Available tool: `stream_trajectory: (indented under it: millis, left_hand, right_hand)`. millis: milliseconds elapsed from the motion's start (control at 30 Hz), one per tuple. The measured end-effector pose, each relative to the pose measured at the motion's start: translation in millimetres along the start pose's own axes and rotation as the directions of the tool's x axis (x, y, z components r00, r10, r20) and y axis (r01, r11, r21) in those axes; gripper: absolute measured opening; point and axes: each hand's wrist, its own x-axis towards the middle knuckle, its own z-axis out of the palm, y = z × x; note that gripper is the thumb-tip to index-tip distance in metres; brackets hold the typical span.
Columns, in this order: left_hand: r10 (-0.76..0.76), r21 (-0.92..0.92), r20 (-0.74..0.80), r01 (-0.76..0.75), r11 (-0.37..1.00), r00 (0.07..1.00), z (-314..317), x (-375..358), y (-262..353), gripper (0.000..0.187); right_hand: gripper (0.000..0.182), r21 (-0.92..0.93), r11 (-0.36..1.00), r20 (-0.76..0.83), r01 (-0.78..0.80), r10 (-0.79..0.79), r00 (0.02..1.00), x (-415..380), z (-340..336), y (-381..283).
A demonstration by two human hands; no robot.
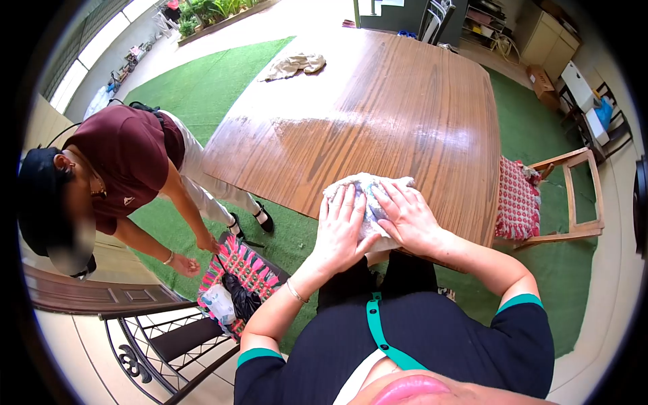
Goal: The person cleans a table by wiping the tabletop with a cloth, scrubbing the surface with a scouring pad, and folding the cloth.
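Note:
A crumpled white and pale-blue cloth [364,183] lies at the near edge of a large wooden table [378,108]. My left hand [341,226] rests flat on the cloth's left side with fingers spread. My right hand [405,216] presses flat on its right side, fingers pointing toward the left hand. Both palms lie on the cloth; neither hand grips it.
A beige rag [295,65] lies at the table's far left. Another person in a maroon shirt [128,158] bends over at the left near a pink woven seat [236,270] and a metal chair [169,341]. A wooden chair with a red cushion [518,199] stands at the right on green turf.

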Motion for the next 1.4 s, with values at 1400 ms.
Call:
stream_trajectory:
  millis: [1400]
  left_hand:
    - [-0.412, -0.628, -0.527, -0.013, 0.778, 0.743, -13.0, 25.6, -89.0, 0.042]
  right_hand:
    - [0.068, 0.021, 0.894, -0.248, -0.448, 0.439, 0.864, -46.8, -58.6, 80.5]
